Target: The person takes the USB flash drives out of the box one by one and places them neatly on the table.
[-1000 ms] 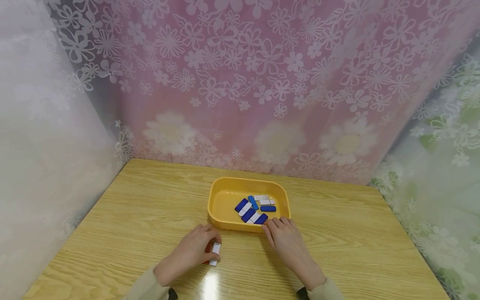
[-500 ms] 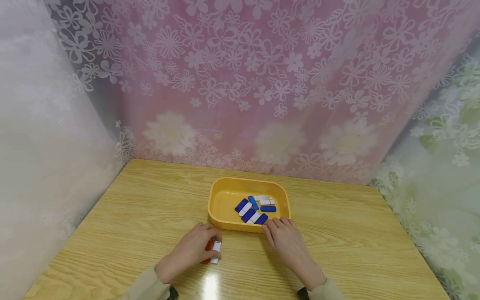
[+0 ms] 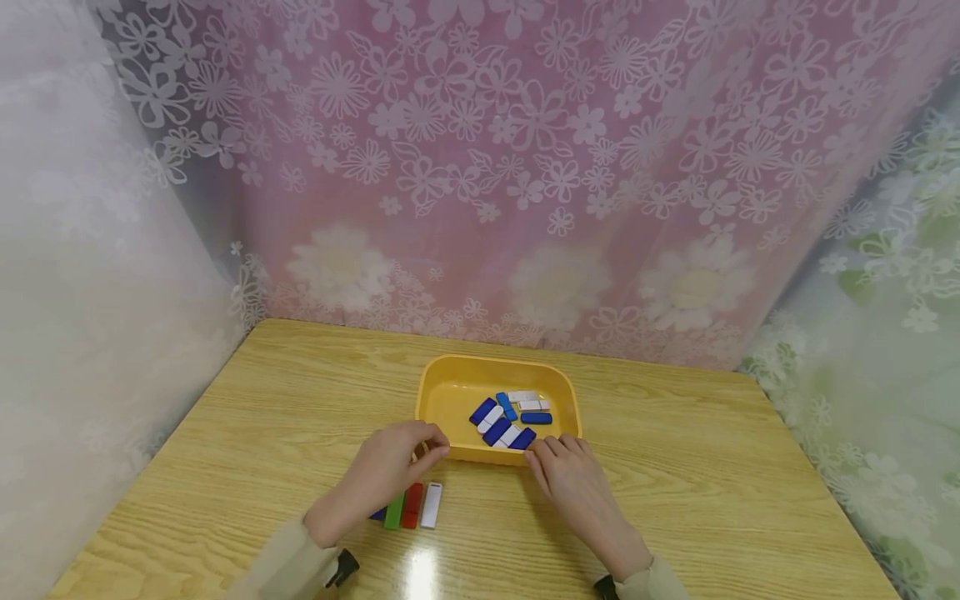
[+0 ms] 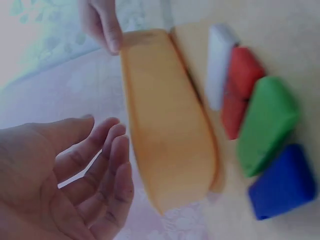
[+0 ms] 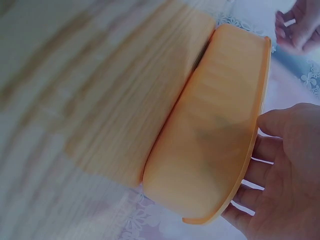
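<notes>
My right hand grips the near rim of a yellow plastic tray, thumb on one side and fingers over the other in the right wrist view. My left hand hovers at the tray's near left rim with loosely curved fingers and nothing in them; in the left wrist view its palm faces the tray wall. Below it on the table, a white USB flash drive, a red one, a green one and a blue one lie side by side. The left hand partly covers the blue one in the head view.
Inside the tray lie several blue and white flash drives, among them a dark blue one and a lighter blue one. The wooden table ends at a pink floral curtain behind, with pale curtains on both sides.
My left hand has let go of the white flash drive, leaving it beside the red one, and has moved up to the tray's rim. The right hand has stayed put.
</notes>
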Demonstrator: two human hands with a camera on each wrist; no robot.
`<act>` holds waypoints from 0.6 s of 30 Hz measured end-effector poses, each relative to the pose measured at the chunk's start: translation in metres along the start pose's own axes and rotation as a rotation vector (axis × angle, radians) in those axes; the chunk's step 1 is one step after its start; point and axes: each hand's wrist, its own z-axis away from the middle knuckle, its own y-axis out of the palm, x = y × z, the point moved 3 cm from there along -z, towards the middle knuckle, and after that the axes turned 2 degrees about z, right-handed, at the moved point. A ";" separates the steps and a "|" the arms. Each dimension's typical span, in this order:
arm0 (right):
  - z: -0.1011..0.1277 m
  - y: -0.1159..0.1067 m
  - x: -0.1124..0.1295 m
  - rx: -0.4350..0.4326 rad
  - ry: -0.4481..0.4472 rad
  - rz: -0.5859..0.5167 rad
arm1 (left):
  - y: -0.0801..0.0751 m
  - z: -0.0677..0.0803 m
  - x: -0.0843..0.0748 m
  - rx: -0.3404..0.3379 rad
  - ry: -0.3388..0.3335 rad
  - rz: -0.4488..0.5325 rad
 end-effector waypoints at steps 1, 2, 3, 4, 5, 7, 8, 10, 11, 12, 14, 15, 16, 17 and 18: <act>0.000 0.000 0.000 -0.003 -0.002 -0.001 | -0.002 -0.003 -0.002 -0.015 0.002 0.000; 0.000 0.000 0.000 -0.005 -0.004 0.001 | -0.003 -0.007 -0.003 -0.030 0.005 0.001; 0.000 0.000 0.000 -0.009 -0.007 0.001 | -0.004 -0.011 -0.004 -0.043 0.005 0.002; 0.000 0.000 0.000 -0.014 -0.010 -0.001 | -0.005 -0.015 -0.005 -0.057 0.007 0.002; 0.000 0.000 0.000 -0.019 -0.013 0.001 | -0.006 -0.019 -0.006 -0.067 0.004 0.003; 0.000 0.000 -0.001 -0.026 -0.018 0.002 | -0.006 -0.029 -0.008 -0.080 -0.004 -0.003; 0.000 0.000 -0.001 -0.027 -0.020 0.003 | -0.006 -0.034 -0.009 -0.084 -0.004 -0.004; 0.000 0.000 -0.001 -0.025 -0.018 0.002 | -0.004 -0.044 -0.011 -0.087 -0.007 -0.009; 0.000 0.001 -0.001 -0.023 -0.016 0.005 | -0.003 -0.049 -0.012 -0.084 -0.010 -0.009; 0.000 0.001 -0.001 -0.018 -0.013 0.003 | -0.001 -0.054 -0.013 -0.082 -0.008 -0.012; 0.000 0.001 -0.002 -0.007 -0.007 0.002 | 0.003 -0.063 -0.013 -0.063 -0.012 -0.021; 0.000 0.001 -0.002 -0.002 -0.005 0.000 | 0.005 -0.067 -0.013 -0.045 -0.022 -0.024; 0.000 0.002 -0.002 0.001 -0.005 0.000 | 0.009 -0.071 -0.013 -0.023 -0.030 -0.027; 0.000 0.002 -0.002 0.001 -0.006 0.002 | 0.012 -0.075 -0.012 0.003 -0.045 -0.032; 0.000 0.001 -0.001 0.001 -0.007 0.003 | 0.016 -0.078 -0.011 0.034 -0.064 -0.040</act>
